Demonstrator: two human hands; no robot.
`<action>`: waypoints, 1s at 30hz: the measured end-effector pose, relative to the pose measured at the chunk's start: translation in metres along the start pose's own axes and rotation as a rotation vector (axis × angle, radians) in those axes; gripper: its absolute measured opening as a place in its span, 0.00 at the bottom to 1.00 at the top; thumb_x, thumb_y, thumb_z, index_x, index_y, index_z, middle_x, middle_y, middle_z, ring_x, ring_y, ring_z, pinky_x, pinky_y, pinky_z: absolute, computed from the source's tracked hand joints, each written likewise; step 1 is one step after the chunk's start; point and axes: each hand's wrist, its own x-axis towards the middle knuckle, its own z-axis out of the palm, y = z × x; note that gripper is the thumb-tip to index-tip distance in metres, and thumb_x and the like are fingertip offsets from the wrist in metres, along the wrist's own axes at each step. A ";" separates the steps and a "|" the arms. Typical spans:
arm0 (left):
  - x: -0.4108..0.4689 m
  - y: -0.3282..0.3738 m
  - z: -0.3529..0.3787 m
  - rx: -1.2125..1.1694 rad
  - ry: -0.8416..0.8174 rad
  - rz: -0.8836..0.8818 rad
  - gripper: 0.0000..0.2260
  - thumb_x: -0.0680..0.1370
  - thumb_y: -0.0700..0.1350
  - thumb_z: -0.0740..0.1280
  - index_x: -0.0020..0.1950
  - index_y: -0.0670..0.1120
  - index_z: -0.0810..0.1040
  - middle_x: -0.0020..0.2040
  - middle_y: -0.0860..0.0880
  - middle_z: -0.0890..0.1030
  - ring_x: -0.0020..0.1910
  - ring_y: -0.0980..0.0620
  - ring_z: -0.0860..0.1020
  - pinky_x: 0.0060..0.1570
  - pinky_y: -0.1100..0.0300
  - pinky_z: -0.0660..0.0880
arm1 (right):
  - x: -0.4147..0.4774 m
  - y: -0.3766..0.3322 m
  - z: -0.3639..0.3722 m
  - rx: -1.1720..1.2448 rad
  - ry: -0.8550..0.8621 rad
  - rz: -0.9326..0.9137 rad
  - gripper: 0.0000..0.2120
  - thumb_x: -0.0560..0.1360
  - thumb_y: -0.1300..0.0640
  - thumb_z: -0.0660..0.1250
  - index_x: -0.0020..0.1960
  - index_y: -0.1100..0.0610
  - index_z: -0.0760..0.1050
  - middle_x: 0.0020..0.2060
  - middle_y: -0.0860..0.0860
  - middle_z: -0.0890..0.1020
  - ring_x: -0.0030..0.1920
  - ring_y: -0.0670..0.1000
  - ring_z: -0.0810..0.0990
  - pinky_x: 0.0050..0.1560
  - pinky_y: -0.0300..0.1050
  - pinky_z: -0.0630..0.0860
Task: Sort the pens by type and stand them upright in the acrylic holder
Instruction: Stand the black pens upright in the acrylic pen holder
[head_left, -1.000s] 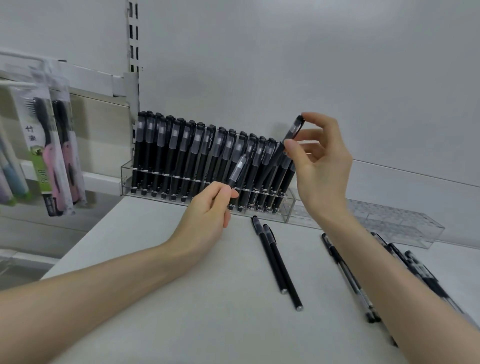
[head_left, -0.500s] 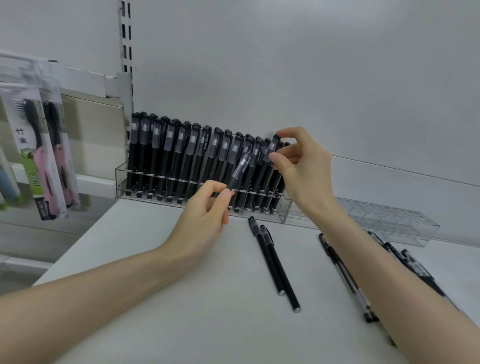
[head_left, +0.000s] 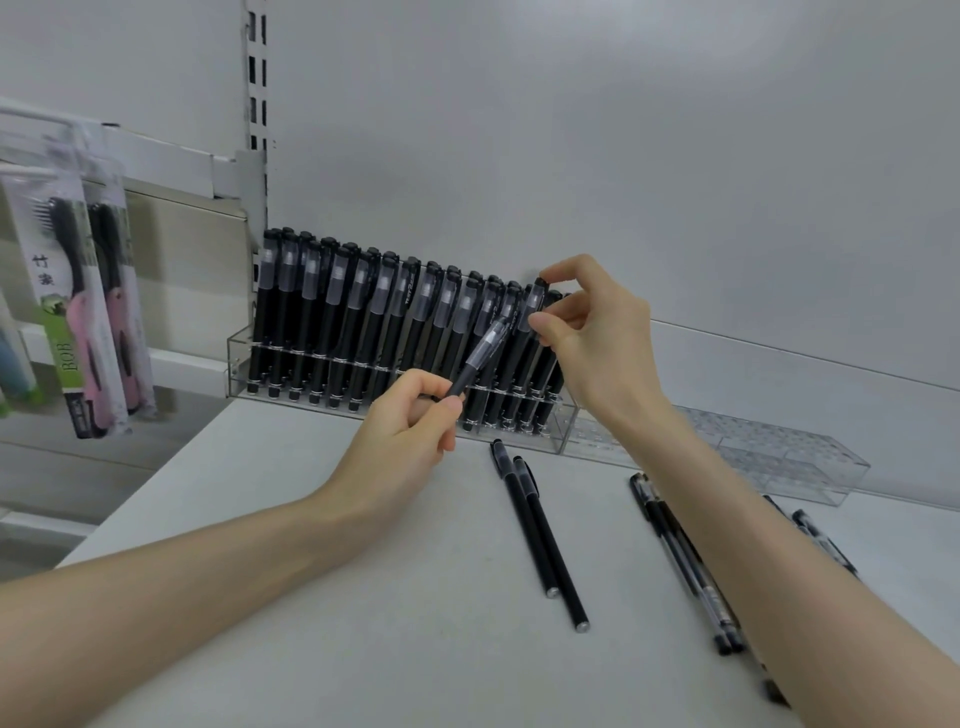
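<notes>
Right hand (head_left: 592, 343) pinches the cap of a standing pen (head_left: 532, 304); left hand (head_left: 410, 421) pinches a tilted pen (head_left: 480, 358) low down. They look light, stiff, likely slick.

I see black pens (head_left: 332, 332) upright in the clear acrylic holder (head_left: 236, 358). One tilted pen (head_left: 480, 358) slants before them; two loose pens (head_left: 545, 530) lie flat nearby
</notes>
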 end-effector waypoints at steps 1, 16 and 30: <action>0.000 0.000 0.000 0.001 -0.001 0.007 0.03 0.80 0.41 0.61 0.48 0.42 0.72 0.29 0.51 0.72 0.23 0.59 0.65 0.22 0.70 0.60 | 0.000 0.000 0.000 -0.013 -0.008 -0.002 0.11 0.74 0.64 0.68 0.54 0.53 0.74 0.35 0.49 0.81 0.41 0.54 0.81 0.50 0.56 0.77; -0.004 0.000 0.000 -0.025 -0.107 0.080 0.03 0.78 0.41 0.64 0.51 0.44 0.72 0.32 0.48 0.80 0.25 0.54 0.71 0.24 0.66 0.65 | -0.030 -0.005 0.001 0.484 -0.111 0.169 0.08 0.73 0.61 0.72 0.52 0.59 0.77 0.37 0.53 0.85 0.38 0.51 0.85 0.42 0.45 0.81; -0.008 0.002 0.001 -0.005 -0.115 0.036 0.03 0.76 0.42 0.68 0.47 0.43 0.78 0.36 0.44 0.82 0.29 0.51 0.78 0.28 0.56 0.75 | -0.048 -0.007 0.002 0.673 -0.118 0.213 0.15 0.71 0.68 0.71 0.54 0.58 0.72 0.33 0.54 0.83 0.36 0.51 0.84 0.40 0.42 0.81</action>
